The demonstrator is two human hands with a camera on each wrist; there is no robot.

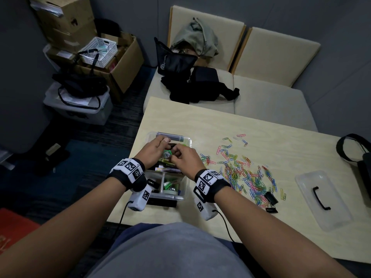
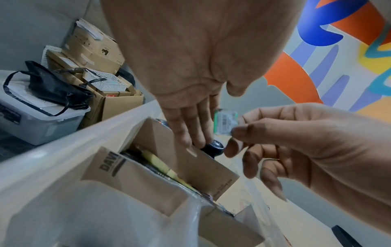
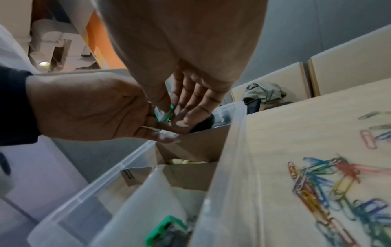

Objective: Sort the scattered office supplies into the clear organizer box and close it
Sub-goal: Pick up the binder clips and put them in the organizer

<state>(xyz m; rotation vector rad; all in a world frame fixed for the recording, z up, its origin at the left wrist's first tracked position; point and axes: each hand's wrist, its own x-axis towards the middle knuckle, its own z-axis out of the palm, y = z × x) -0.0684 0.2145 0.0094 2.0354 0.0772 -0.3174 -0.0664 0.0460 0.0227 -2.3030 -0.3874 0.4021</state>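
Both of my hands meet over the clear plastic organizer box (image 1: 185, 182), which stands open on the pale wooden bench (image 1: 220, 121) near its left edge. My right hand (image 1: 185, 159) pinches a small green-edged clear packet (image 2: 225, 121) between thumb and forefinger, its other fingers (image 2: 252, 164) loosely curled. My left hand (image 1: 153, 150) sits just beside it, fingers (image 2: 190, 127) stretched out almost straight, tips down against a brown cardboard divider (image 2: 203, 163) inside the box; I cannot tell whether its thumb touches the packet. The box compartments already hold a yellow marker (image 3: 186, 161) and a green plastic clip (image 3: 164, 229). Right of the box, a pile of coloured paper clips (image 1: 243, 173) lies scattered on the bench, with two black binder clips (image 1: 271, 197) at its near edge. Further right, well apart from the box, rests the clear lid with a black handle (image 1: 321, 197).
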